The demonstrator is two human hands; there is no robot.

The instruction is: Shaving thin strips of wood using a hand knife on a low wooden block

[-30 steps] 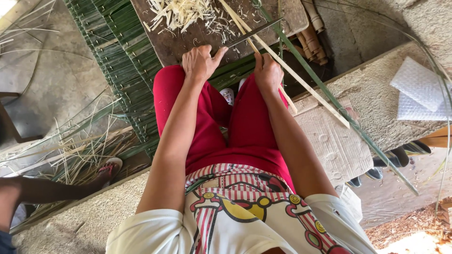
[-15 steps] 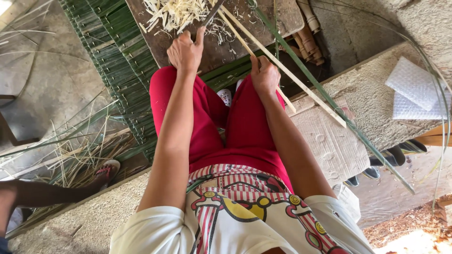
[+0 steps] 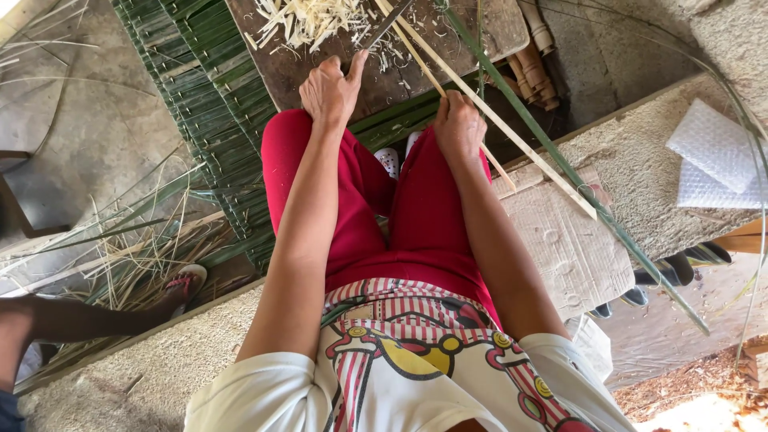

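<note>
I see a pale stripped leaf rib (image 3: 480,108) running from the wooden board (image 3: 320,68) down across the red-clad knees, and my right hand (image 3: 458,128) is clenched around it just above the right knee. My left hand (image 3: 330,90) rests at the board's near edge, fingers curled, forefinger reaching towards a dark blade (image 3: 390,24); whether it grips the handle I cannot tell. Pale shavings (image 3: 308,18) lie heaped on the board, with a green woven mat (image 3: 200,104) beneath and a long green leaf strip (image 3: 560,160) alongside.

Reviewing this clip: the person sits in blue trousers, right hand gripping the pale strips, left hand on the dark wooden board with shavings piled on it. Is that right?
Not quite: the head view shows red trousers, not blue. The rest stands: the right hand grips the pale strips, and the left hand rests on the dark wooden board with the shavings piled on it.
</note>
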